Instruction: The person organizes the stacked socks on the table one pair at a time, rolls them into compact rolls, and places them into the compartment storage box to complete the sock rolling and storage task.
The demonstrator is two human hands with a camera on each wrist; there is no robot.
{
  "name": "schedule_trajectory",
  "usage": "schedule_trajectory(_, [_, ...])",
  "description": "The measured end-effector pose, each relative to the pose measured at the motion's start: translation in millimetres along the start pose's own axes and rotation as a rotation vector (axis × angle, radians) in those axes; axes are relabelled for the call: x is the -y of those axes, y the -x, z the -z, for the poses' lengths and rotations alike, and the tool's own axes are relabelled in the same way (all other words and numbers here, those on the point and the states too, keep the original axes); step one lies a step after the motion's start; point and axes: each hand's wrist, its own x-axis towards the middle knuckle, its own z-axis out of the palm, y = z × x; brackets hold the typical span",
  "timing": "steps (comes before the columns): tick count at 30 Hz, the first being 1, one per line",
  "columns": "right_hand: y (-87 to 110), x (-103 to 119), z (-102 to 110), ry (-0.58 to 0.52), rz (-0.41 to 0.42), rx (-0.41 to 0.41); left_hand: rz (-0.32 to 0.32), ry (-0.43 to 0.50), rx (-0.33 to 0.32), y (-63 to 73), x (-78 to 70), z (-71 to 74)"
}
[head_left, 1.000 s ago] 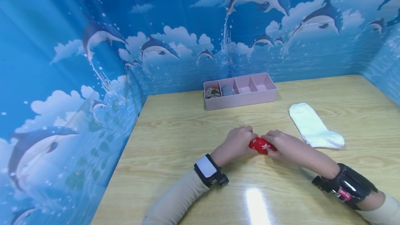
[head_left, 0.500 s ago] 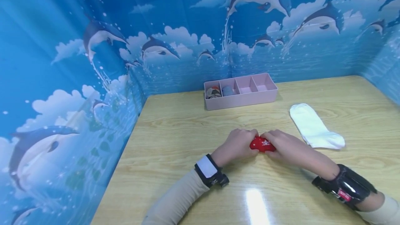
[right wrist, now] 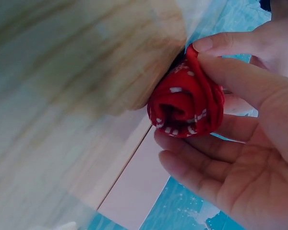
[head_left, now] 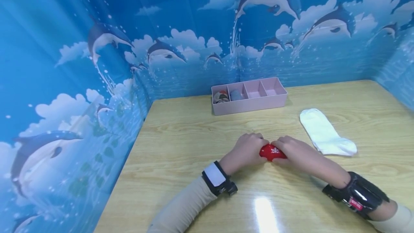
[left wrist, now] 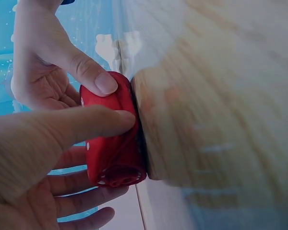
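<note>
A red sock (head_left: pixel 272 152) with white snowflakes is rolled into a thick bundle on the wooden table. My left hand (head_left: pixel 246 150) holds its left end and my right hand (head_left: pixel 297 152) its right end. In the left wrist view, both thumbs press on the near side of the red roll (left wrist: pixel 108 155), with left fingers (left wrist: pixel 86 184) reaching behind it. The right wrist view shows the coiled end of the roll (right wrist: pixel 185 108) between the right thumb and fingers (right wrist: pixel 201 163). To the right of my right hand, a white sock (head_left: pixel 325 132) lies flat.
A pink box (head_left: pixel 250 106) with divided compartments stands at the back. Its leftmost compartment holds a patterned bundle (head_left: pixel 221 97), the one beside it a grey-blue bundle (head_left: pixel 236 95). A blue dolphin curtain (head_left: pixel 187 60) hangs behind and left of the table (head_left: pixel 181 128).
Both hands stay on the red sock, which has turned a little so its snowflake shows differently. The fingers have shifted slightly along it. Box and white sock have not moved.
</note>
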Motion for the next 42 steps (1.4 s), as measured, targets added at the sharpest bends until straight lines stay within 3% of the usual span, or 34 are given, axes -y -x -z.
schedule_trajectory(7, [-0.2, 0.3, -1.0, -0.066, -0.022, 0.044, -0.057, -0.024, -0.002, 2.2, -0.8, -1.2])
schedule_trajectory(12, [2.9, 1.9, 3.7, -0.074, 0.005, -0.024, -0.093, -0.096, -0.1, 8.9, -3.4, 6.5])
schedule_trajectory(19, [-0.4, 8.8, 30.3, -0.019, 0.089, -0.214, -0.075, -0.021, -0.233, 18.0, 0.8, 44.6])
schedule_trajectory(25, [-20.8, 11.5, 67.4, -0.018, 0.029, -0.28, -0.078, 0.183, -0.282, 8.5, 26.2, 89.2])
schedule_trajectory(28, [-36.6, 9.5, 87.7, -0.016, -0.022, -0.29, 0.022, 0.349, -0.307, 0.0, 51.6, 109.0])
schedule_trajectory(31, [-55.8, 5.2, 105.5, -0.018, -0.084, -0.296, 0.193, 0.465, -0.379, -10.7, 84.2, 120.4])
schedule_trajectory(33, [-71.0, 0.8, 114.9, -0.018, -0.135, -0.297, 0.307, 0.494, -0.417, -18.4, 106.5, 122.4])
schedule_trajectory(36, [-97.5, -9.0, 124.2, -0.026, -0.218, -0.281, 0.48, 0.483, -0.425, -31.1, 134.1, 116.7])
schedule_trajectory(40, [-131.8, -27.8, 121.4, -0.058, -0.313, -0.23, 0.68, 0.481, -0.325, -45.8, 158.0, 94.5])
schedule_trajectory(42, [-144.6, -38.2, 113.8, -0.077, -0.346, -0.21, 0.742, 0.446, -0.273, -52.0, 165.5, 79.6])
